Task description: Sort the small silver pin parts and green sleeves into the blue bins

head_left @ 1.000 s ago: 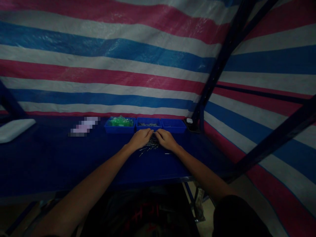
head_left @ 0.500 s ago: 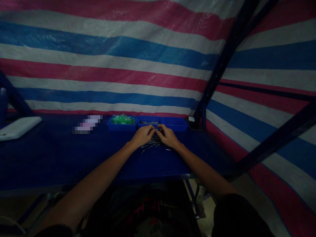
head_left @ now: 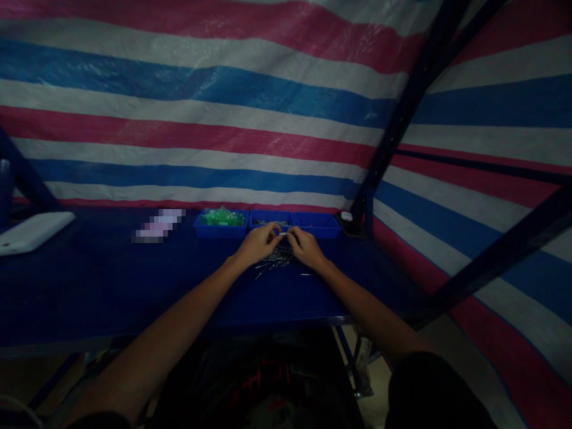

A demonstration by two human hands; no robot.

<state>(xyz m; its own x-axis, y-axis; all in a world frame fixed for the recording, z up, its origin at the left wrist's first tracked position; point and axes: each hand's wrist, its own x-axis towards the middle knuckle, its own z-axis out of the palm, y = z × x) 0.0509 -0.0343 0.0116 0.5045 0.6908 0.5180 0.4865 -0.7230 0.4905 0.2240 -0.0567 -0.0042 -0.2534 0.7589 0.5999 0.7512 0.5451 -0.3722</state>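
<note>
My left hand and my right hand meet over a small heap of thin metal pins on the dark blue table. Both hands have their fingertips pinched together, and a small pale piece shows between them. Just behind the hands stand three blue trays in a row: the left tray holds green parts, the middle tray holds metal pieces, and what the right tray holds is too dark to make out.
A white flat object lies at the table's far left. A striped red, white and blue tarp hangs close behind the table. Dark metal frame bars rise at the right, with a small white item at their foot.
Both hands have lifted slightly off the pin heap and brought their fingertips together on a small pale piece. The view has shifted a little.
</note>
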